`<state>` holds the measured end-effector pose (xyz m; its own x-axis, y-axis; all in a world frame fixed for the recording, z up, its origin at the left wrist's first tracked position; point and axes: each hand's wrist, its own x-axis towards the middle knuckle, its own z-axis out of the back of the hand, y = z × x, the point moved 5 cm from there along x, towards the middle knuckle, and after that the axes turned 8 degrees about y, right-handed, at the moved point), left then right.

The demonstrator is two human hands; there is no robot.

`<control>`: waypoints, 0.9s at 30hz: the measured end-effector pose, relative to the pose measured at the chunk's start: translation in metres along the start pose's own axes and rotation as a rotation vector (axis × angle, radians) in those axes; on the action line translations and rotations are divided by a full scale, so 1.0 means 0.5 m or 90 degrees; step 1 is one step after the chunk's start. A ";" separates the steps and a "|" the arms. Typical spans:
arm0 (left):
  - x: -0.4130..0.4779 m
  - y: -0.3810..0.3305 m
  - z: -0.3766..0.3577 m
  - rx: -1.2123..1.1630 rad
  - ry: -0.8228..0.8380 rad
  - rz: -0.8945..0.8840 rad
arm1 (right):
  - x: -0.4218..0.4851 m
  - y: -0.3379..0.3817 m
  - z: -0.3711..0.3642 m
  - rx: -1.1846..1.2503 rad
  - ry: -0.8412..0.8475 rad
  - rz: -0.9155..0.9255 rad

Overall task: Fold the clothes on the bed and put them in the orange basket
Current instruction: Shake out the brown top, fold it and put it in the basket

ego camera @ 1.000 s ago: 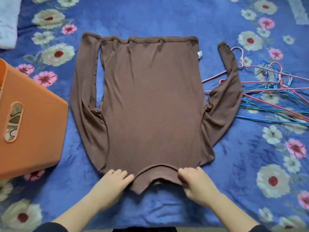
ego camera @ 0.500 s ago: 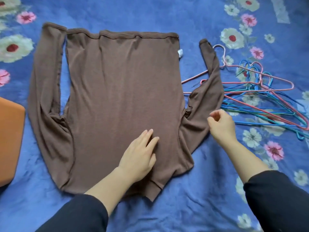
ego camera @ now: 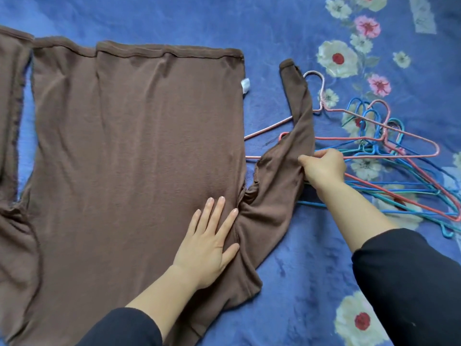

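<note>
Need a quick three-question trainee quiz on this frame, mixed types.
1. True or false: the left hand grips the brown long-sleeved knit top.
2. The right hand pinches the top's: A) hem B) sleeve C) collar
3. What does that sleeve lie across?
Key: 1 false, it presses flat with straight fingers; 2 B; 3 pink and blue wire hangers on the blue floral bedspread.

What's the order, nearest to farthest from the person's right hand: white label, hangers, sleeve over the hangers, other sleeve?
From the right hand:
1. sleeve over the hangers, pinched in it.
2. hangers, right beside it.
3. white label, up-left at the shirt edge.
4. other sleeve, at the picture's left edge.
</note>
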<state>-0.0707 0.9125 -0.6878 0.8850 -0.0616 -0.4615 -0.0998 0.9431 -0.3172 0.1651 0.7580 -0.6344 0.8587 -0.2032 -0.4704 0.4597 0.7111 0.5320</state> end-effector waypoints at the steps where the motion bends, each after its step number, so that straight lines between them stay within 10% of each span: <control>1: 0.001 -0.001 0.006 -0.016 0.016 0.006 | -0.003 0.002 -0.002 0.089 0.013 -0.031; 5: 0.010 0.009 0.031 -0.109 0.075 0.015 | -0.036 0.066 -0.038 0.554 0.107 -0.124; 8: 0.007 0.024 0.048 -0.182 0.120 -0.007 | -0.114 0.179 -0.069 0.586 0.059 0.134; 11: 0.013 0.034 0.064 -0.420 0.111 -0.025 | -0.221 0.248 -0.177 0.272 0.309 0.373; 14: -0.009 0.125 0.098 -0.952 -0.021 0.260 | -0.277 0.194 -0.280 -0.236 0.548 0.494; 17: -0.051 0.228 0.096 -1.157 -0.053 0.475 | -0.278 0.122 -0.287 -0.485 0.515 0.556; 23: -0.007 0.332 0.204 -0.899 -0.348 0.480 | -0.288 0.054 -0.247 -0.519 0.287 0.729; 27: 0.059 0.275 0.269 -0.449 -0.200 0.271 | -0.293 0.018 -0.245 -0.575 0.235 0.756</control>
<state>0.0027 1.0845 -0.6335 0.7830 0.4397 -0.4400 -0.6147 0.4381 -0.6560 0.0155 0.8765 -0.6469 0.4543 0.8342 -0.3127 -0.8315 0.5230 0.1872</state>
